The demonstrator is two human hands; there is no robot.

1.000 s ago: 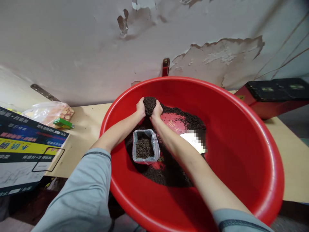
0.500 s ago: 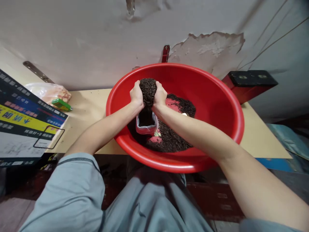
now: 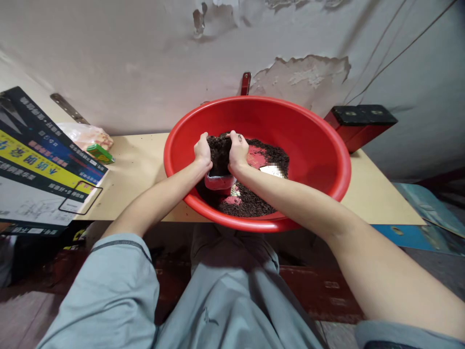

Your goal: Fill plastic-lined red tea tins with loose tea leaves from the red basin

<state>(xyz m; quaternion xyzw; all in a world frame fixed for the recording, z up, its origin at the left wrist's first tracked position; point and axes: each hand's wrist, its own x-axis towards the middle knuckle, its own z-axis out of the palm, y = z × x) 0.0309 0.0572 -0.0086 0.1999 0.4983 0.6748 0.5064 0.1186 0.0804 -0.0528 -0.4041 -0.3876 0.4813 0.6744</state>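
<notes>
My left hand (image 3: 203, 152) and my right hand (image 3: 239, 151) are cupped around a heap of dark, crumbly potting soil (image 3: 219, 150). The heap sits right over the mouth of a small clear plastic container (image 3: 220, 182), whose reddish wall shows below my wrists. Whether soil is dropping into it is hidden by the hands. Container and hands are inside a large red basin (image 3: 308, 145). More loose soil (image 3: 249, 206) is spread over the basin floor, with some pale grains (image 3: 236, 190) beside the container. A white piece (image 3: 271, 169), partly blurred, lies on the soil to the right.
The basin stands on a pale wooden tabletop (image 3: 385, 203) against a peeling wall. At left are a printed cardboard box (image 3: 47, 179), a green packet (image 3: 100, 153) and a plastic bag (image 3: 85, 135). A red and black case (image 3: 359, 126) stands at the right.
Both hands have lowered the scooped soil toward the container's mouth, and the heap looks smaller and looser. My view has shifted slightly, showing more of the white piece.
</notes>
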